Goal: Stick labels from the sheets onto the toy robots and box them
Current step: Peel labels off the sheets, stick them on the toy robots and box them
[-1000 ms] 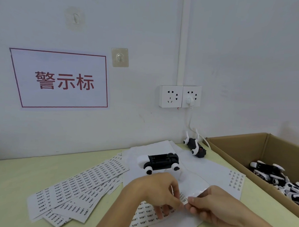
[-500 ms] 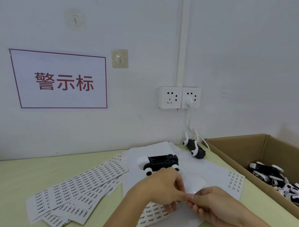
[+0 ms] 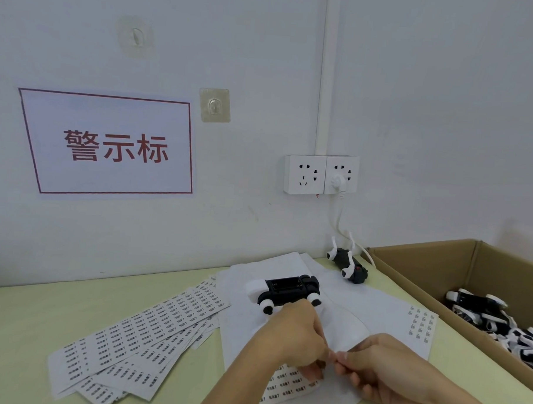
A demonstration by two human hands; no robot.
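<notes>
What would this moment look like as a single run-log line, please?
phase: peeling label | left hand, right hand: pinching white label sheet | black-and-white toy robot: waiting | brown cardboard box: part-filled

A pale green bench [image 3: 25,319] is carrying all items. A fanned stack of label sheets [image 3: 137,339] is lying on its left-centre area. White backing sheets [image 3: 374,301] are lying just beside it to the right, partly overlapping. A second toy robot [image 3: 348,265] is lying near the wall at the bench's far edge. An open cardboard box [image 3: 424,263] is sitting at the right end, touching the bench surface.
</notes>
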